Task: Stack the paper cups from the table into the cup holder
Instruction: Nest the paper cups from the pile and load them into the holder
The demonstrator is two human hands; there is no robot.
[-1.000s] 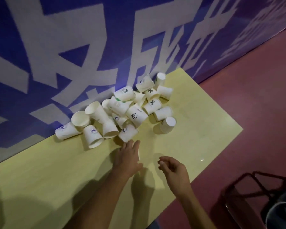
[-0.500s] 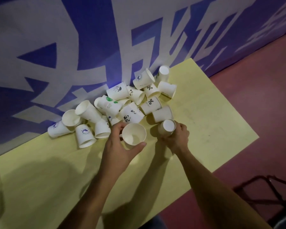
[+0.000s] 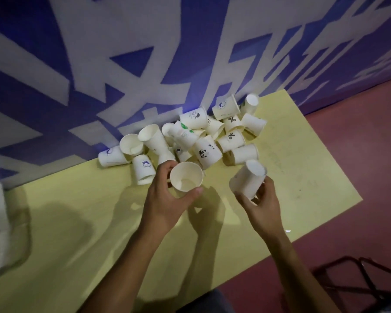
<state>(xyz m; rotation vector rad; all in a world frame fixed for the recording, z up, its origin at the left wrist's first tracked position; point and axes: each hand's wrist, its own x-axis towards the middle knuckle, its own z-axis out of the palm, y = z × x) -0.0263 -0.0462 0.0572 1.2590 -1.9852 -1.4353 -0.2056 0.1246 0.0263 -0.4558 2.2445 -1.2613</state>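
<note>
L hand (image 3: 167, 201) is gripping a paper cup (image 3: 186, 177), mouth facing up, fingers curled round it, above yellow surface (image 3: 77, 222). R hand (image 3: 261, 203) is pinching a tilted cup (image 3: 247, 180), base up. Cup pile (image 3: 207, 152) is lying behind, by the wall.

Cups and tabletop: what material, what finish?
Cups: look like thin paper, matte off-white, with printed logos; any inner coating can't be judged. Tabletop: smooth pale-yellow surface, probably laminate or painted board; faint sheen, small glint near its edge.
</note>
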